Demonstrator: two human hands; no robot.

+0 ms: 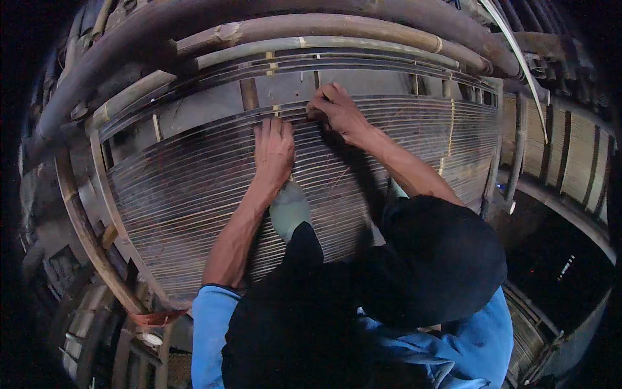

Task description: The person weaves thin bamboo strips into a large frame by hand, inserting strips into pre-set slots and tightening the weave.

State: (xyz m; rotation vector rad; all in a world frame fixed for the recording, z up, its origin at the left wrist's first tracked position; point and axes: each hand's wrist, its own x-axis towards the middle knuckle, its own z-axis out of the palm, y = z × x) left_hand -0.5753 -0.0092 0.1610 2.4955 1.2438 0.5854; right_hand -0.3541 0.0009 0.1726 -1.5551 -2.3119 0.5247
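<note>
A wide rack of thin, closely spaced bamboo strips [214,201] lies in front of me. My left hand [274,150] is closed at its upper middle, fingers bent over a thin bamboo strip. A little farther and to the right, my right hand [337,115] is pinched together at the upper strips; whatever its fingertips hold is hidden. A pale upright lashing [275,84] shows beyond my left fingers. Between my forearms a grey-green rounded covering [289,211], apparently on my foot or leg, rests over the strips.
Thick bamboo poles [337,27] cross beyond the rack. A wooden frame side [123,227] bounds its left, with a slanting bamboo pole [87,220] outside it and a red-orange tie [155,318] below. Another slatted panel [570,155] stands at right, near a thin pale strip [518,61].
</note>
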